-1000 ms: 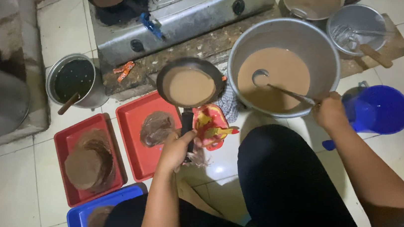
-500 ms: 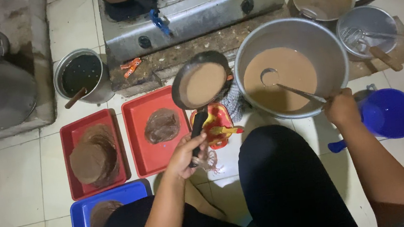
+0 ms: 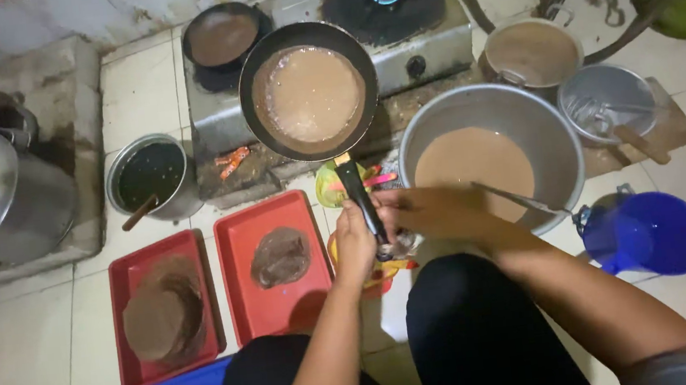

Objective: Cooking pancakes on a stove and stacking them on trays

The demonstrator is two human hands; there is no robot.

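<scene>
Both hands, the left hand (image 3: 355,246) and right hand (image 3: 413,211), are closing their grip around the black handle (image 3: 358,195), beyond which the stiff frying pan (image 3: 309,92) is carrying runny, spillable batter (image 3: 309,94), front-heavy.

Black frying pan (image 3: 309,92) of brown batter, held level above the stove.

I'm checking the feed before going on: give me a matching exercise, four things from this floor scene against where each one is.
Things:
1. frying pan
2. ladle
3. folded brown crepe
4. blue jug

Places:
a. on the red tray nearer the knees
b. on the floor right of the big pot
c. held by its handle in both hands, left hand and right hand
d. resting in the big pot of batter

Pairs: 1-c, 2-d, 3-a, 4-b
</scene>
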